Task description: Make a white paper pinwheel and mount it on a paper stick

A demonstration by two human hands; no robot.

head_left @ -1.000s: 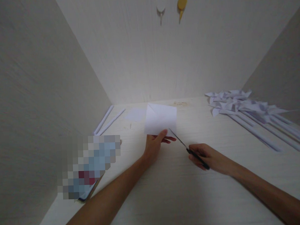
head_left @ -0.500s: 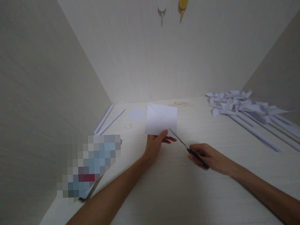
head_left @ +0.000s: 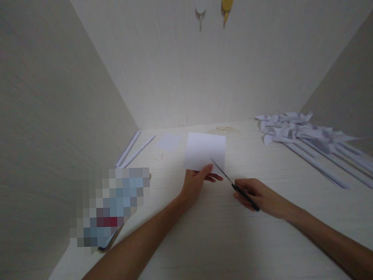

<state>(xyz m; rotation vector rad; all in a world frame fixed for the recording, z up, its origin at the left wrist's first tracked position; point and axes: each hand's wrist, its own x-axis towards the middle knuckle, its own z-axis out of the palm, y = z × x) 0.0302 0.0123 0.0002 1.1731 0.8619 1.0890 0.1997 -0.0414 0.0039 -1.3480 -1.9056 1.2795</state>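
Note:
A white square of paper is pinched at its lower edge by my left hand, thumb on top and fingers underneath. My right hand is closed around the black handles of a pair of scissors. The thin blades point up and left, and their tip lies over the lower right part of the paper, close to my left thumb. Whether the blades are parted I cannot make out.
Another pale paper square lies behind and left, beside two rolled paper sticks. Several white paper pinwheels on sticks are heaped at right. A phone-like device, mostly blurred out, rests at left. Two hooks, one yellow, hang on the back wall.
The paper in my left hand has shifted slightly right and toward me, and the crease line at its upper left corner no longer shows. My right hand with the scissors has barely moved.

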